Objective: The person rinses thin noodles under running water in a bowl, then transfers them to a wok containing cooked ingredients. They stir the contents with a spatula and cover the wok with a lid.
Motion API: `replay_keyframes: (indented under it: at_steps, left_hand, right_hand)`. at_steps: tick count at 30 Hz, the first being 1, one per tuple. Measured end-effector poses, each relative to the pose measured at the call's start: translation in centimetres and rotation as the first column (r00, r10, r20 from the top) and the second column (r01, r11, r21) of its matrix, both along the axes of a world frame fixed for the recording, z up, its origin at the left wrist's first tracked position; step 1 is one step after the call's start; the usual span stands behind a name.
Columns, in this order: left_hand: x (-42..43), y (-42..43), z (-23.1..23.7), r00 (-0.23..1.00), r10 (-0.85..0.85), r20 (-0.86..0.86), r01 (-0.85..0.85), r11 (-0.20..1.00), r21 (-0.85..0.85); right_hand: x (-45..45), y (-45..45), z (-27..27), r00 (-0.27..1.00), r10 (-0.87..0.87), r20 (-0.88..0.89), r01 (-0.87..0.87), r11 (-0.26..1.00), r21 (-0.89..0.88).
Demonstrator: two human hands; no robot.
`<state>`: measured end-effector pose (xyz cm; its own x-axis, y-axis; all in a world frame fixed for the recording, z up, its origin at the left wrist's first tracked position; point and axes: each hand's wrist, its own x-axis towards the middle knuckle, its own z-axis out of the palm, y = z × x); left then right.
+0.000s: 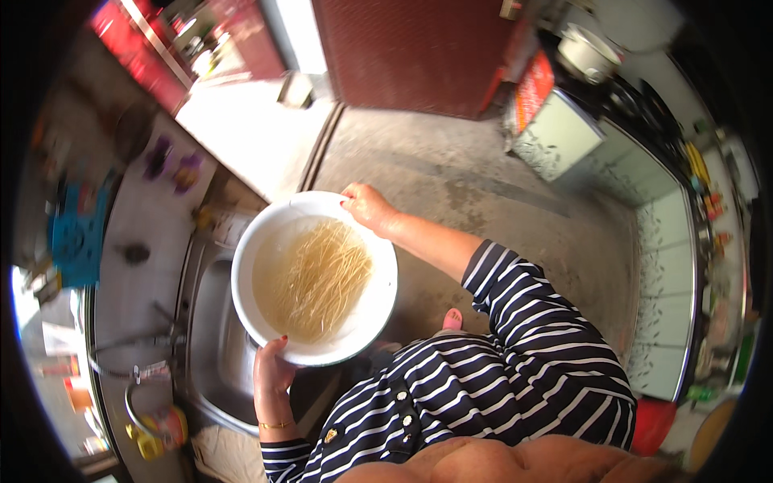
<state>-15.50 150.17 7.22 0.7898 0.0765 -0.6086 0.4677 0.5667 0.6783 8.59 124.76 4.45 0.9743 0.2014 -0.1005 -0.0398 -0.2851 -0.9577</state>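
A large white basin [379, 302] is held up in front of me, its near-left side overlapping the sink. Inside it lie many thin, pale yellow strands [329, 271], which look like noodles or shreds, in cloudy liquid. My left hand [275, 368] grips the near rim, thumb on top and the other fingers mostly hidden beneath. On the far right rim is my right hand [369, 208], its fingers curled over the edge. Below and to the left of the basin, the stainless-steel sink [220, 338] shows part of its bowl.
A faucet with a flexible hose [115, 361] stands behind the sink. Nearby is a yellow-capped bottle [160, 431] and a cloth [226, 456]. A dark red door [416, 54] is ahead. To the right, a cabinet counter [664, 290] carries a white cooker [586, 54] and bottles.
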Motion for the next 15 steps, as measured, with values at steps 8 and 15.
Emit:
replay_keyframes:
  at_steps: [8, 15]
  left_hand:
    - [9.0, -21.2, -1.2, 0.959, -0.284, -0.018, 0.28, 0.953, -0.118]
    - [16.7, -39.8, -0.8, 0.824, -0.567, -0.022, 0.556, 0.815, -0.16]
  right_hand:
    - [1.9, -26.7, 1.0, 0.976, -0.218, -0.004, 0.217, 0.973, -0.075]
    - [2.0, -49.3, 2.6, 0.89, -0.417, -0.185, 0.441, 0.891, 0.112]
